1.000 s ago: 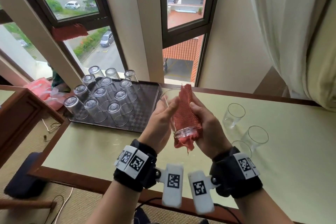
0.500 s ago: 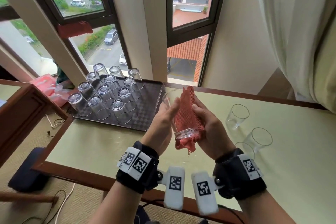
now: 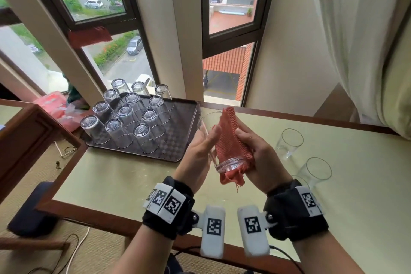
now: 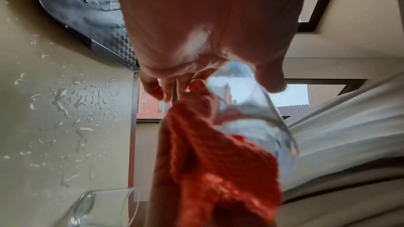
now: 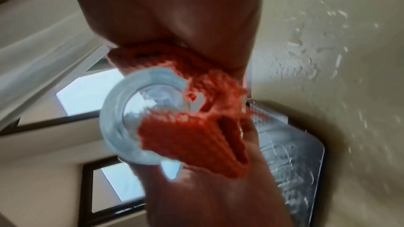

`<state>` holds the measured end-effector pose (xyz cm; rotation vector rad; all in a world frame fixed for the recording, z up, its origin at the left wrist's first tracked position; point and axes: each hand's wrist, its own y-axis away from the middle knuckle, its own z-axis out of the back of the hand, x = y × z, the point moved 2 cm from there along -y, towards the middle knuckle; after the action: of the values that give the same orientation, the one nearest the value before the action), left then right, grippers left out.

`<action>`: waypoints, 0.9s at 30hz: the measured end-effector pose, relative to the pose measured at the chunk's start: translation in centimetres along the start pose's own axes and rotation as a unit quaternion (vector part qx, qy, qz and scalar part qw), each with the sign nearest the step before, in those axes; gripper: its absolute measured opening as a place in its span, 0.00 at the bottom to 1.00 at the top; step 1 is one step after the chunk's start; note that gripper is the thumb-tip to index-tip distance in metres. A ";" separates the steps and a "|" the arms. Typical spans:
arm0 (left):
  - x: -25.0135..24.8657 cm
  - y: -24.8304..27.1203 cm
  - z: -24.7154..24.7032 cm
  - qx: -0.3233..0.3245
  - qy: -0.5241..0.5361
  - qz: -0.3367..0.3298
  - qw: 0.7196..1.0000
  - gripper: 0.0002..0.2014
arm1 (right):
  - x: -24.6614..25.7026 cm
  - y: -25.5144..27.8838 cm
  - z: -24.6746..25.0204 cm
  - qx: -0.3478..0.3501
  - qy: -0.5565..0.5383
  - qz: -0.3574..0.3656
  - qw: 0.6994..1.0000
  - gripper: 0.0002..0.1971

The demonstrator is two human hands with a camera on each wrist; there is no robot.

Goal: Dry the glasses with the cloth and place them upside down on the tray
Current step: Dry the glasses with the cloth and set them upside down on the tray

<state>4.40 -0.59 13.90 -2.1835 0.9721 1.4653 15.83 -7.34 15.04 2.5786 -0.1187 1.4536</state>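
My left hand [image 3: 201, 151] is curled round a clear, smooth drinking glass [image 3: 229, 162] that I hold in the air above the table, tilted, its thick round base toward me and its mouth pointing away to the window. My right hand [image 3: 259, 158] grasps a coarse, waffle-knit salmon-red cloth [image 3: 229, 138], pressed against the glass's side, a frayed corner dangling below the base. In the right wrist view the base [image 5: 140, 118] shows as a thick ring, half covered by the cloth [image 5: 196, 135].

The dark rectangular metal tray [image 3: 178, 140] with its fine chequered pattern sits on the far left of the pale green, wood-edged table [image 3: 115, 173]; twelve glasses stand upside down on it in rows. Two more clear glasses [image 3: 289, 142] stand rim-up to my right, well apart from the tray. Water droplets [image 4: 76, 99] bead on the tabletop. Beyond are dark-framed windows [image 3: 231, 35] and a white curtain [image 3: 360, 40].
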 end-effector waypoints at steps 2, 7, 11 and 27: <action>0.1 0.1 0.0 0.010 -0.018 0.002 1.000 0.42 | -0.1 0.1 0.3 -0.001 -0.081 -0.016 0.997 0.22; -0.7 -0.2 0.7 -0.016 -0.020 -0.005 1.000 0.25 | 0.0 -0.2 0.3 -0.036 -0.033 0.033 0.998 0.26; -1.4 -0.2 -0.2 -0.043 -0.007 0.017 0.999 0.40 | -0.8 -0.8 -0.3 -0.053 0.106 0.063 0.991 0.26; -0.9 -0.4 -0.3 -0.032 0.004 0.002 0.999 0.53 | 0.0 -0.2 -0.5 -0.003 -0.040 0.009 0.999 0.24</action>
<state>4.69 -0.18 14.84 -2.2354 0.9458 1.5091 15.39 -7.08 15.25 2.6380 -0.1563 1.3550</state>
